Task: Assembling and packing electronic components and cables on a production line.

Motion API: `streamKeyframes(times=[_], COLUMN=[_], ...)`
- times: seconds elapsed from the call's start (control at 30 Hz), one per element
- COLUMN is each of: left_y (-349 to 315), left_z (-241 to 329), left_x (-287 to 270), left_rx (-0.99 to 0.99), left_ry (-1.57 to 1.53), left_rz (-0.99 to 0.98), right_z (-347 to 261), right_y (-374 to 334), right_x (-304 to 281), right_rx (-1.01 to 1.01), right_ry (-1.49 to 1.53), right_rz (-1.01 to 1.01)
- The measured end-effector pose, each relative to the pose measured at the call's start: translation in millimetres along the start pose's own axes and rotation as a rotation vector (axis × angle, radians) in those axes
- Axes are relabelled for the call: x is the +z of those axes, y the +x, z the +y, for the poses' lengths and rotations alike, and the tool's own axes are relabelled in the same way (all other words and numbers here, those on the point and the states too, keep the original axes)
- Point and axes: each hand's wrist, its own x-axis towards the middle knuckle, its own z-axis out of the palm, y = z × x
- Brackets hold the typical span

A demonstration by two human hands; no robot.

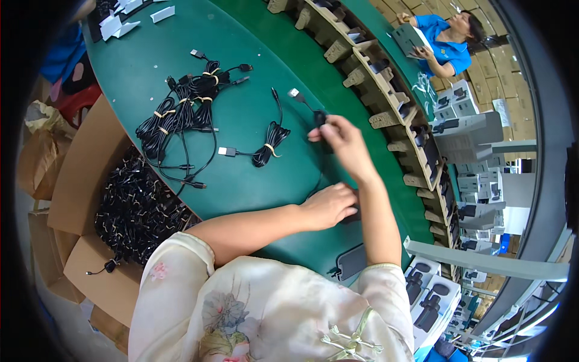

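Note:
My right hand (pixel 342 142) is raised over the green table (pixel 241 199), its fingers closed round a black USB cable (pixel 319 117) whose white-tipped plug sticks out at the far left. A strand of cable hangs from it toward my left hand (pixel 332 206). That hand is low over the table with its fingers curled; a dark thing beneath them is mostly hidden. Left of my hands lies one coiled cable (pixel 269 145) tied with a pale band. Farther left is a heap of similar tied cables (pixel 187 102), with loose plugs spreading from it.
An open carton (pixel 90 163) full of black cables (pixel 136 211) stands at the table's left edge. A dark flat device (pixel 351 263) lies near my body. Moulded cardboard trays (pixel 386 90) line the green belt beyond. A co-worker in blue (pixel 443 45) holds a box at the far right.

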Motion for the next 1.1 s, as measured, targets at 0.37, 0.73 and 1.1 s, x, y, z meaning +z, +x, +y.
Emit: streamKeyframes(times=[0.37, 0.73, 1.1], left_y=[16, 12, 7], left_z=[-14, 10, -6], left_x=[-24, -17, -9], left_rx=[-0.578, -0.560, -0.684], left_ry=[-1.324, -1.152, -0.807], left_rz=[0.266, 0.110, -0.017], right_z=[-2, 1, 76], right_y=[-93, -98, -21], right_x=[-54, -76, -248], right_rx=[-0.050, 0.013, 0.014], right_ry=[0.267, -0.744, -1.608], right_rz=[0.102, 0.411, 0.482])
